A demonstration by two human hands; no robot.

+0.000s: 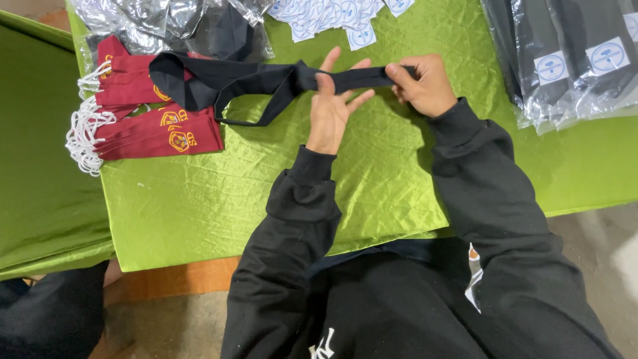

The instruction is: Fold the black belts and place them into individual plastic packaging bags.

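A long black cloth necktie (252,78) stretches across the shiny green tablecloth (266,193). My left hand (333,106) is raised palm-up under the tie's narrow part, thumb pressing it against the fingers. My right hand (422,83) pinches the tie's right end, fingers curled over it. The wide end of the tie lies folded to the left, over a pile of dark red ties (149,113) with gold embroidered badges and white elastic loops.
Clear plastic bags (173,23) lie at the top left. Small white round-marked labels (332,16) are scattered at the top middle. A stack of bagged black ties (571,56) sits at the top right. Another person's dark sleeve (46,312) shows at the bottom left.
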